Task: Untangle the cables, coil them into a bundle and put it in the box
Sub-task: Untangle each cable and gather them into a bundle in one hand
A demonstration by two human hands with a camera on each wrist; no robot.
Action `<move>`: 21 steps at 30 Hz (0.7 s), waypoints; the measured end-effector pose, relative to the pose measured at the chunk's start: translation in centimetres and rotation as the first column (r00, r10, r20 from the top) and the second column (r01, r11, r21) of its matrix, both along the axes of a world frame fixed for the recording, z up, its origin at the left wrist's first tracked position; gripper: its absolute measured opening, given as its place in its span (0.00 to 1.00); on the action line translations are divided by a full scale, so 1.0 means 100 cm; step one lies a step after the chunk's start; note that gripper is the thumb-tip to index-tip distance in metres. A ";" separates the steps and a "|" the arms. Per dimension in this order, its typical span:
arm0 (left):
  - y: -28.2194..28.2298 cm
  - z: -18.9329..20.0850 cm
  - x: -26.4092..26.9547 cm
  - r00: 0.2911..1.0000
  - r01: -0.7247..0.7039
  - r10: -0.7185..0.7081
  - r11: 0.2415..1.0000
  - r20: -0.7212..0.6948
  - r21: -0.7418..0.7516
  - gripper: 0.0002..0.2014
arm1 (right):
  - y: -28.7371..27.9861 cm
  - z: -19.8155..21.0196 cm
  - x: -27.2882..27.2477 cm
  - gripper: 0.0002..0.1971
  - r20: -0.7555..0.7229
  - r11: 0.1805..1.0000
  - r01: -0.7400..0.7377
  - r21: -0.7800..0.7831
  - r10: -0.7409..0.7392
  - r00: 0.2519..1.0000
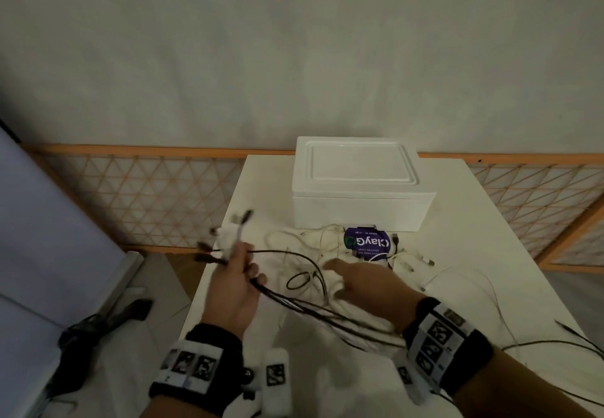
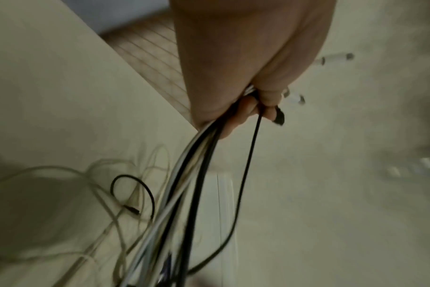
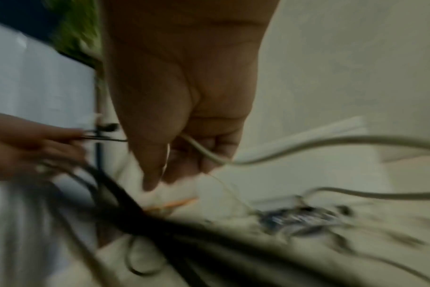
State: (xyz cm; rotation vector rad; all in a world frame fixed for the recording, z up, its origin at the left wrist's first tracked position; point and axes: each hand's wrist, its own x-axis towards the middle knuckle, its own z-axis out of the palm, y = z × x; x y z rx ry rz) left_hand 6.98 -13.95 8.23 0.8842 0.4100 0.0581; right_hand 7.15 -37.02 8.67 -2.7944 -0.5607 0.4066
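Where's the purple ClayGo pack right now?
Head view, centre: the purple pack lies on the table just in front of the closed white box, among loose white cables.

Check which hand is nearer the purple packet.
Right. The right hand reaches over the loose cables just in front of the purple packet; the left hand is off to the packet's left, holding up a cable bunch.

White table (image 1: 464, 221) stands against a pale wall (image 1: 294, 41). A wooden lattice panel (image 1: 147, 195) runs behind it along the wall base. A purple "ClayGo" packet (image 1: 367, 242) lies on the table; dark blurred objects (image 1: 98, 329) lie on the floor at left.
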 end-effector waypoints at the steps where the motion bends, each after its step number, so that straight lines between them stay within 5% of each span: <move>1: 0.018 -0.002 0.004 0.998 -0.063 0.062 0.996 -0.010 -0.055 0.14 | -0.016 -0.007 0.004 0.17 -0.008 0.998 0.056 -0.040 -0.057 0.998; 3: 0.054 -0.005 0.009 0.990 -0.144 0.142 0.982 -0.021 -0.124 0.17 | -0.056 -0.021 0.014 0.11 -0.088 0.963 0.264 0.046 -0.259 0.962; 6: 0.079 -0.004 0.005 0.984 -0.179 0.176 0.971 -0.033 -0.156 0.20 | -0.109 -0.025 0.027 0.07 -0.132 0.790 0.584 0.187 -0.569 0.812; 9: 0.070 -0.003 0.001 0.982 -0.187 0.185 0.978 -0.023 -0.090 0.21 | -0.121 -0.022 0.038 0.13 -0.181 0.719 0.668 0.191 -0.643 0.744; 11: 0.056 -0.005 0.001 0.987 -0.159 0.158 0.983 -0.017 -0.091 0.26 | -0.106 -0.019 0.042 0.25 -0.152 0.801 0.579 0.153 -0.559 0.815; 14: 0.040 -0.008 0.001 0.994 -0.110 0.110 0.989 0.001 -0.098 0.19 | -0.074 -0.009 0.036 0.34 0.031 0.906 0.393 0.157 -0.403 0.915; 17: 0.028 -0.007 0.001 0.997 -0.079 0.081 0.987 0.010 -0.138 0.17 | -0.025 0.000 0.014 0.33 -0.051 0.951 0.106 0.289 -0.096 0.994; 19: 0.025 -0.005 0.001 0.997 -0.077 0.080 0.985 0.014 -0.154 0.17 | 0.003 -0.009 0.002 0.26 -0.108 0.964 -0.089 0.251 0.120 0.987; 21: 0.026 -0.001 0.001 0.997 -0.080 0.082 0.985 0.008 -0.153 0.17 | 0.016 -0.021 -0.001 0.16 -0.148 0.974 -0.159 0.161 0.183 0.972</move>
